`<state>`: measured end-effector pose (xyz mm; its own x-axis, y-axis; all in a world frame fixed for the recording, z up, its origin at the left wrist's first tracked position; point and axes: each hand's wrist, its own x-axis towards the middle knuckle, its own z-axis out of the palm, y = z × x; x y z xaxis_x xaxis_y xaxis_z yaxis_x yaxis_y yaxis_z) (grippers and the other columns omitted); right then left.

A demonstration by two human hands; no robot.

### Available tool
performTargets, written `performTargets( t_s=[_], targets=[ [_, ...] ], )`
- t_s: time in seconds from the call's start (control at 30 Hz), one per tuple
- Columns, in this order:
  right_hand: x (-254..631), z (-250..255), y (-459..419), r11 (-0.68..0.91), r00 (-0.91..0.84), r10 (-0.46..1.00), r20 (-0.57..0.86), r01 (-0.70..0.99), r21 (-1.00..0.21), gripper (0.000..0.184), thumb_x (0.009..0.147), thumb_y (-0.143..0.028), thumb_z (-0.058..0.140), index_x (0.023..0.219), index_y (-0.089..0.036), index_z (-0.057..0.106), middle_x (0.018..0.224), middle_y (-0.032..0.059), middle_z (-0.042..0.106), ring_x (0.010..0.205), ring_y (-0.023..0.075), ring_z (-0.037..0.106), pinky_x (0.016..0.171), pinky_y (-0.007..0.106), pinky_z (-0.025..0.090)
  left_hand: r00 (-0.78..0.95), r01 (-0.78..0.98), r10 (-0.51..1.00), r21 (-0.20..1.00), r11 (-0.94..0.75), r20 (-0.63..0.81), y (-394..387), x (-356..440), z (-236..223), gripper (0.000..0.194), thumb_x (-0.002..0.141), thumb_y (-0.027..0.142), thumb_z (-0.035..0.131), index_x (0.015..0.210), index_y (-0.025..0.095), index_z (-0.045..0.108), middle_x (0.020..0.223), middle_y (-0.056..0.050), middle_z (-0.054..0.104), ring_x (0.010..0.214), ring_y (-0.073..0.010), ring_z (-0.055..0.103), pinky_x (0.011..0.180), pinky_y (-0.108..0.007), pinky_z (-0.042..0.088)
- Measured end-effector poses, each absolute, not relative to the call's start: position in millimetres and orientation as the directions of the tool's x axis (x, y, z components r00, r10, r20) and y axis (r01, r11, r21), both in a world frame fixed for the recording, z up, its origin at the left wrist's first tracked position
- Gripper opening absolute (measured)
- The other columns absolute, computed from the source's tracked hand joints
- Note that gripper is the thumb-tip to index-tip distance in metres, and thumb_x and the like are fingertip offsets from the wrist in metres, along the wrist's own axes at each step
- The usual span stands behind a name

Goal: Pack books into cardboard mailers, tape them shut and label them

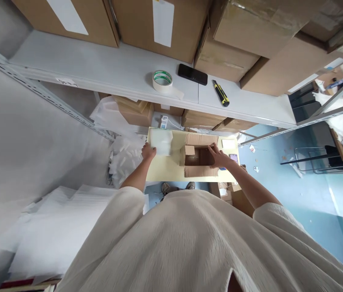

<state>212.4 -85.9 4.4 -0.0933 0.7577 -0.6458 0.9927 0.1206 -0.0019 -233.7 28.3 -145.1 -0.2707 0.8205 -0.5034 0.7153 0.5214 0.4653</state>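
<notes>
A small open cardboard box sits on a pale yellow table below me. My right hand rests on the box's right rim, fingers curled over the edge into the opening. My left hand grips the near edge of a white foam sheet lying on the table's left part. A white slip of paper lies at the table's far right corner.
A grey shelf above the table carries a tape roll, a black phone, a yellow-black utility knife and large cartons. White foam sheets are stacked at left. Blue floor lies at right.
</notes>
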Motion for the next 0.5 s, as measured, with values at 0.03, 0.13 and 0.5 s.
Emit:
performTargets(
  t_s=[0.03,0.13,0.5],
  targets=[
    [212.0,4.5,-85.9,0.118,-0.088,0.755,-0.650,0.993,0.003,0.165,0.076,-0.063,0.101,0.186,-0.033,-0.019,0.189,0.0220,-0.030,0.154,0.0647,0.053,0.115,0.067,0.056,-0.289,0.702,0.808,0.461,0.543,-0.513,30.6,-231.1,-145.3,0.060,0.099,0.029,0.078,0.153,0.017,0.054,0.159,-0.027,0.063,0.149,-0.0432,0.065,0.119,-0.052,0.055],
    [211.0,4.8,-85.9,0.112,-0.080,0.752,-0.654,0.994,0.007,0.164,0.077,-0.061,0.101,0.185,-0.034,-0.018,0.190,0.0200,-0.030,0.154,0.0652,0.052,0.113,0.066,0.057,-0.375,0.635,0.738,0.425,0.645,-0.561,39.4,-225.5,-145.6,0.069,0.093,0.022,0.083,0.154,0.016,0.050,0.160,-0.029,0.060,0.143,-0.0437,0.069,0.116,-0.053,0.057],
    [210.2,5.8,-84.4,0.110,-0.081,0.755,-0.650,0.994,0.004,0.160,0.076,-0.053,0.102,0.188,-0.032,-0.010,0.191,0.0232,-0.024,0.154,0.0657,0.052,0.111,0.067,0.059,-0.293,0.561,0.727,0.504,0.657,-0.621,54.8,-241.6,-149.4,0.084,0.064,0.020,0.105,0.136,0.017,0.062,0.133,-0.025,0.076,0.132,-0.0457,0.075,0.104,-0.053,0.063]
  ],
)
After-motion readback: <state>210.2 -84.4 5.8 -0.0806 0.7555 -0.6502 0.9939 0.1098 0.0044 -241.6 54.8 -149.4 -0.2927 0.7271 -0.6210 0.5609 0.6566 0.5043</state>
